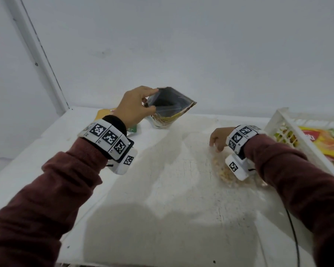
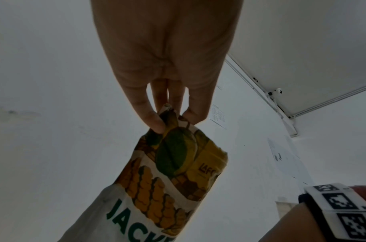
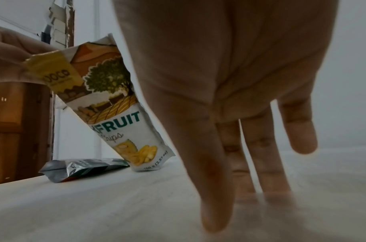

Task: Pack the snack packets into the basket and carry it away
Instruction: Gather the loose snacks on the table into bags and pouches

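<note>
My left hand [image 1: 152, 99] pinches the top rim of an opened jackfruit chips pouch [image 1: 170, 110] and holds it upright on the white table [image 1: 162, 189], its dark inside showing. In the left wrist view the fingertips [image 2: 157, 126] clamp the pouch [image 2: 169, 172] at its top corner. My right hand [image 1: 215, 146] points its straight fingers down onto a clear bag of yellowish snacks [image 1: 225, 175] lying on the table. In the right wrist view the right hand [image 3: 250, 188] has its fingers extended and its tips at the surface, with the pouch [image 3: 119, 106] standing beyond. A white plastic basket [image 1: 278, 124] stands at the right.
Red, yellow and green packets [image 1: 324, 143] lie in the basket. A yellow packet [image 1: 104, 112] lies flat behind my left wrist, and a silvery packet [image 3: 80, 168] lies beside the pouch. A black cable [image 1: 293, 237] runs off the table's near right. A white wall backs the table.
</note>
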A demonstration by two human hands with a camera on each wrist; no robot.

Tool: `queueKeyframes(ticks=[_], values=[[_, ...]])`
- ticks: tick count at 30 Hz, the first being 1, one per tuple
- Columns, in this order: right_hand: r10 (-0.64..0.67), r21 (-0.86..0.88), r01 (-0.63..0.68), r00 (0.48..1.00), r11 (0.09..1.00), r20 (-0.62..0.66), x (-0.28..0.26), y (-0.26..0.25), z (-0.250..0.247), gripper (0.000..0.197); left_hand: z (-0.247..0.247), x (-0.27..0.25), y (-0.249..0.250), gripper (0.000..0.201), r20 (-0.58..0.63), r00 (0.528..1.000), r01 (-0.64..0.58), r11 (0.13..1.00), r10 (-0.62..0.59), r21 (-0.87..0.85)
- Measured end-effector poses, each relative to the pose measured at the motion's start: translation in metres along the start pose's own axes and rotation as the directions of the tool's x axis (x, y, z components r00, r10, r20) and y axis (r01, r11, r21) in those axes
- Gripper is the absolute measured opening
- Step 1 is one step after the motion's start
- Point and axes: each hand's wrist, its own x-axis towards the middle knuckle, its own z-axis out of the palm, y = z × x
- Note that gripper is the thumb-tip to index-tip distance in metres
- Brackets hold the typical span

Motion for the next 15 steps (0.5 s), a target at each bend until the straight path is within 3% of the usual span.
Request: queueKeyframes(ticks=[4,7,9,12,15], values=[[-0.027,-0.019,0.027,1.0,0.999,-0.007,0.006,0.003,0.0,0.034,0.001,0.001,0.001,0.05,-0.005,1.0,0.001,1.0,-0.001,-0.019],[-0.064,0.034,0.065,0.997,0.997,-0.039,0.003,0.007,-0.006,0.01,0.002,0.003,0.0,0.049,-0.007,1.0,-0.001,1.0,0.0,-0.031],[-0.079,0.076,0.086,0.993,0.993,-0.092,-0.003,0.008,-0.012,0.028,0.002,0.004,0.0,0.049,-0.004,1.0,-0.003,1.0,0.002,-0.029],[-0.099,0.114,0.119,0.98,0.986,-0.171,-0.019,0.005,-0.026,0.028,0.002,0.005,-0.001,0.049,0.003,1.0,-0.011,1.0,0.011,-0.023],[-0.13,0.263,0.187,0.967,0.946,-0.218,-0.04,0.003,-0.043,0.026,0.003,0.005,-0.003,0.049,0.003,1.0,-0.008,1.0,0.009,-0.021]])
